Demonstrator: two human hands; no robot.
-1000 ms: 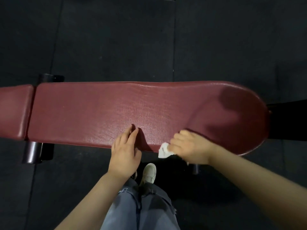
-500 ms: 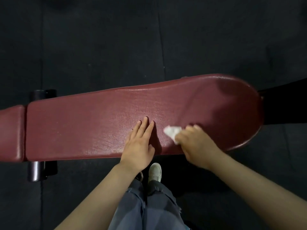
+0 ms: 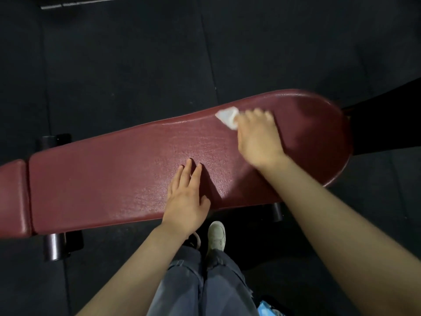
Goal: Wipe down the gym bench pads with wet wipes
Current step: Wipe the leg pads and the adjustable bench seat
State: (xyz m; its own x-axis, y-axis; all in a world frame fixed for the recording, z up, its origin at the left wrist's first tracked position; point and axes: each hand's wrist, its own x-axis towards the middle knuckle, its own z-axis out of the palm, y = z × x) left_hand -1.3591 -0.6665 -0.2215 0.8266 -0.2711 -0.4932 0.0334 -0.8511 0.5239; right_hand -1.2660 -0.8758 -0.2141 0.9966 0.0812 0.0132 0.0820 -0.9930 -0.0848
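Observation:
A long dark-red bench pad [image 3: 114, 169] lies across the view, its rounded end at the right. My right hand [image 3: 258, 137] holds a crumpled white wet wipe [image 3: 227, 117] against the pad near its far edge; the wipe sticks out to the left of my fingers. My left hand [image 3: 186, 197] rests flat on the pad near its front edge, fingers straight and together, holding nothing. A second, shorter red pad [image 3: 12, 199] adjoins at the far left across a narrow gap.
Black cylindrical bench feet [image 3: 54, 246] stand under the pad's left part, another foot [image 3: 276, 212] under the right. My pale shoe [image 3: 216, 236] and jeans are just below the bench. A blue-and-white packet [image 3: 268, 310] shows at the bottom edge. Black rubber floor surrounds everything.
My right hand slid the wipe from the pad's front edge across to its far edge. My left hand stayed flat on the pad. The view tilted, so the bench looks slanted.

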